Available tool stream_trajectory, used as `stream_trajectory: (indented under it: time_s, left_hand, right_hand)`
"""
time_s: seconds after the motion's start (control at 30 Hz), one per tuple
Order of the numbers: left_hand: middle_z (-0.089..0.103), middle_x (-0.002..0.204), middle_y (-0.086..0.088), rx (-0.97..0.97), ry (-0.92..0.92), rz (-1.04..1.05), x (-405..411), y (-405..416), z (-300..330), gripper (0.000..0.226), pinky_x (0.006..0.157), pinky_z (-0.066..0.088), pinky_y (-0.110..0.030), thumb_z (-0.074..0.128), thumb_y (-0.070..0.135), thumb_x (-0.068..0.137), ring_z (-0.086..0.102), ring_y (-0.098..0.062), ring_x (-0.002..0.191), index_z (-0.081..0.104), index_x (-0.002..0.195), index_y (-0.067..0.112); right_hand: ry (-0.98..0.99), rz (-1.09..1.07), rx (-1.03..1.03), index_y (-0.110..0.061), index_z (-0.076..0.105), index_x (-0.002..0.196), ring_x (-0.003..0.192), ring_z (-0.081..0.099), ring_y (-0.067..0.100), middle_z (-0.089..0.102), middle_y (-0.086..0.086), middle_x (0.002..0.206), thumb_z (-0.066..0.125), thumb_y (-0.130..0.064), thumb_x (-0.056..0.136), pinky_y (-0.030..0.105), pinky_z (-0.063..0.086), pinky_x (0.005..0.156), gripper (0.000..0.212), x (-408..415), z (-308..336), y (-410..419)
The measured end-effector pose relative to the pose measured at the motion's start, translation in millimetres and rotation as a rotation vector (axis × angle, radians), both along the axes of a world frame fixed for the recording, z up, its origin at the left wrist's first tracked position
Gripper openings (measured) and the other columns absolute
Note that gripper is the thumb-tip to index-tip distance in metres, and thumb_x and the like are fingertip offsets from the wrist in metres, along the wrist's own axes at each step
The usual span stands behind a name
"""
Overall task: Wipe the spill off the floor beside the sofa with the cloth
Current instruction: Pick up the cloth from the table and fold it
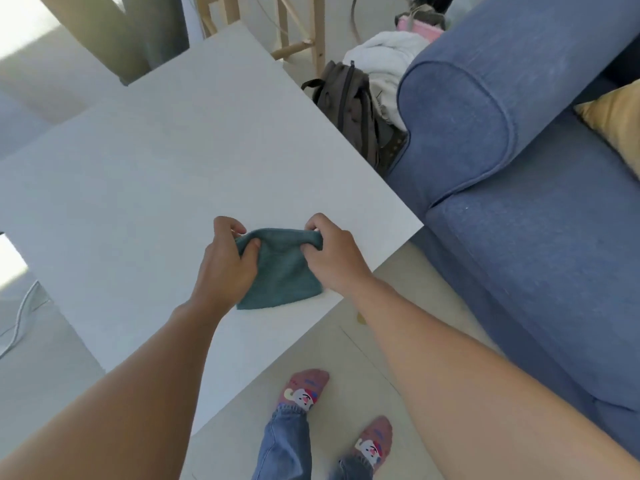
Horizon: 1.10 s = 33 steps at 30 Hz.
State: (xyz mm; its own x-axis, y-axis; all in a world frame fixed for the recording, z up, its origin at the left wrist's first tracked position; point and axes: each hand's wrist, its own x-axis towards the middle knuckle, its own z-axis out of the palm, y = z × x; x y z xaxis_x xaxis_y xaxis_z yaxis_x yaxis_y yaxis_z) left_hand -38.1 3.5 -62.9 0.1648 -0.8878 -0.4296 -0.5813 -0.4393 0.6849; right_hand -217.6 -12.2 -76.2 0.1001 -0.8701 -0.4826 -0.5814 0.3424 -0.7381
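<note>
A teal cloth (282, 271) lies folded on the white table (156, 174) near its right corner. My left hand (227, 261) pinches the cloth's upper left edge and my right hand (332, 254) pinches its upper right edge. A small yellowish spill (361, 318) shows on the pale floor just below my right forearm, between the table edge and the blue sofa (519, 202). My forearm hides part of the floor around the spill.
A dark backpack (349, 109) and a white bundle of fabric (384, 60) sit on the floor behind the sofa's armrest. A yellow cushion (616, 123) rests on the sofa. Wooden chair legs (301, 36) stand beyond the table. My socked feet (304, 389) stand on the floor strip.
</note>
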Motion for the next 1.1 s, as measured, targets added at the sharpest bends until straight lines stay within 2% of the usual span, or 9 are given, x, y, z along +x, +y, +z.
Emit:
stream_trajectory:
  time_s: [0.2,0.3,0.37,0.43,0.6,0.7,0.83,0.93,1.1]
  left_hand:
    - [0.052,0.104,-0.003,0.043,0.214,-0.076,-72.7,-18.1,13.2,0.028,0.061,0.051,-0.034,0.051,0.023,0.101,0.058,-0.018,0.085,0.032,0.121,0.027]
    - [0.059,0.115,-0.001,0.077,0.288,-0.157,-114.1,-16.4,14.0,0.016,0.074,0.053,-0.036,0.060,0.020,0.096,0.061,-0.024,0.101,0.053,0.107,0.030]
    - [0.063,0.117,0.001,0.127,0.335,-0.220,-147.6,-7.6,14.5,0.013,0.082,0.053,-0.036,0.067,0.016,0.092,0.063,-0.024,0.107,0.068,0.097,0.027]
    - [0.067,0.119,-0.002,0.212,0.400,-0.264,-176.9,5.9,15.1,0.021,0.091,0.056,-0.038,0.072,0.013,0.088,0.066,-0.025,0.106,0.073,0.106,0.023]
    - [0.046,0.134,0.004,0.232,0.234,-0.532,-253.1,54.8,-8.8,0.063,0.107,0.041,-0.033,0.079,0.014,0.082,0.049,-0.013,0.119,0.054,0.140,0.022]
    - [0.037,0.141,0.001,0.228,0.177,-0.709,-300.0,91.4,-41.4,0.077,0.101,0.036,-0.022,0.079,0.008,0.081,0.043,-0.011,0.120,0.042,0.148,0.016]
    - [0.026,0.150,-0.001,0.219,0.109,-0.877,-353.3,145.2,-102.8,0.088,0.096,0.035,-0.017,0.080,0.005,0.078,0.041,-0.011,0.122,0.035,0.152,0.016]
    - [0.017,0.155,0.006,0.246,0.030,-0.985,-380.8,185.0,-155.2,0.094,0.087,0.041,-0.019,0.079,0.009,0.080,0.043,-0.011,0.114,0.025,0.156,0.020]
    - [0.013,0.155,0.007,0.216,-0.040,-1.192,-414.7,241.9,-271.2,0.096,0.077,0.050,-0.025,0.077,0.008,0.079,0.050,-0.014,0.099,0.022,0.156,0.023]
  right_hand:
    - [-0.164,-0.431,-0.007,-0.040,0.046,0.130,0.095,0.062,0.018,0.062,0.002,0.112,0.058,-0.016,0.093,0.032,0.052,0.081,0.046,-73.9,-5.7,29.9]
    - [-0.293,-0.561,-0.035,-0.039,0.050,0.139,0.116,0.062,0.013,0.062,-0.007,0.133,0.058,-0.006,0.092,0.029,0.049,0.100,0.058,-116.0,-9.1,52.2]
    - [-0.383,-0.670,-0.016,-0.032,0.063,0.132,0.109,0.069,0.013,0.070,-0.004,0.124,0.061,-0.003,0.092,0.029,0.054,0.095,0.050,-149.5,-11.4,73.3]
    - [-0.446,-0.741,0.044,-0.028,0.073,0.117,0.104,0.072,0.018,0.074,0.001,0.117,0.069,-0.003,0.089,0.029,0.056,0.087,0.037,-177.7,-12.2,96.0]
    - [-0.627,-0.822,0.257,-0.022,0.075,0.102,0.104,0.070,0.026,0.072,0.015,0.122,0.074,0.006,0.083,0.038,0.055,0.099,0.034,-245.4,-27.8,163.5]
    - [-0.522,-0.817,0.317,-0.024,0.074,0.104,0.094,0.070,0.020,0.072,0.011,0.118,0.072,0.007,0.085,0.027,0.056,0.082,0.037,-280.6,-51.4,209.0]
    - [-0.277,-0.869,0.290,-0.031,0.071,0.120,0.108,0.067,0.022,0.065,0.005,0.129,0.068,0.004,0.086,0.032,0.056,0.093,0.049,-314.4,-106.5,269.0]
    - [-0.150,-0.869,0.270,-0.033,0.064,0.134,0.106,0.059,0.015,0.057,-0.002,0.129,0.058,0.001,0.089,0.014,0.048,0.075,0.056,-331.3,-153.4,312.3]
    - [0.021,-0.890,0.246,-0.023,0.051,0.147,0.130,0.049,0.023,0.047,0.008,0.144,0.053,0.001,0.093,0.026,0.042,0.104,0.060,-345.7,-260.8,382.4]
